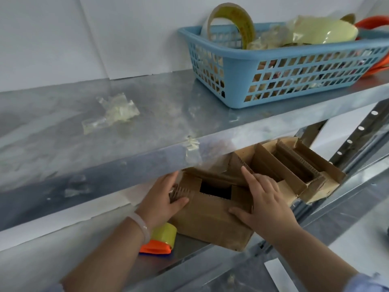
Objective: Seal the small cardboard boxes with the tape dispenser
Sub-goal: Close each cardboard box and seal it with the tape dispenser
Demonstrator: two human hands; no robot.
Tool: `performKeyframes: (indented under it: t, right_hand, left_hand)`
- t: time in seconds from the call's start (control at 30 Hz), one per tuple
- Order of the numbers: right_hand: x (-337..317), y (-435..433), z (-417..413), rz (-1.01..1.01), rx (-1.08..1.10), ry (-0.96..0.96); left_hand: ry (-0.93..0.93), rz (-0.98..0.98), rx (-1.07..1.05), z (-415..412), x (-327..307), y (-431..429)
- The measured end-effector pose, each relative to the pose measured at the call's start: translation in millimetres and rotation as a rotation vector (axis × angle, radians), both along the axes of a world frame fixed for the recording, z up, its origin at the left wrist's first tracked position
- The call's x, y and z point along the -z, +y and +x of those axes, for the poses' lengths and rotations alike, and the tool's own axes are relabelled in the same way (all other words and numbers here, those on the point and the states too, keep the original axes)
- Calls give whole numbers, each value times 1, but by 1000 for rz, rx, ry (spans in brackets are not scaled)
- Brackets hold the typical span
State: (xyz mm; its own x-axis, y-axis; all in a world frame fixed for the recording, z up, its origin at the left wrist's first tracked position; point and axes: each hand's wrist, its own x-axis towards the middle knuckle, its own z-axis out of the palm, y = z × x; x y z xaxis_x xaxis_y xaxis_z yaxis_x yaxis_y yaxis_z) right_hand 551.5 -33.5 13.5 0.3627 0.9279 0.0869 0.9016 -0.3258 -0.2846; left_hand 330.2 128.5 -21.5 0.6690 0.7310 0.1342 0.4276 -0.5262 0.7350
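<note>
- A storeroom or packing corner: the blue basket (284,66) stands on bare galvanised metal shelving (63,127), backed by a plain white wall (84,39).
- In the basket sit tape rolls (244,20) and crumpled tape scraps.
- Left of the basket, on the same board, lies a wad of used tape (113,112).
- Below the basket, on the next board down, stand open cardboard boxes (210,220); further left of these, a tape dispenser (163,237) with an orange handle.
- Below and right of the basket runs a perforated steel upright (355,134).
</note>
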Motion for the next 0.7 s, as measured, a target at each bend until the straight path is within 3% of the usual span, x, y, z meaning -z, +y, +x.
performKeyframes:
  t: [0.17,0.47,0.7]
  right_hand:
    - [14,-7,-7,-71,-155,5]
    - [23,10,-1,-234,-322,-35]
    - [25,36,-13,-205,-496,-44]
  left_hand:
    - [40,29,51,6,8,1]
    - [21,97,-131,-7,18,-18]
    - [-9,190,-290,-34,18,-34]
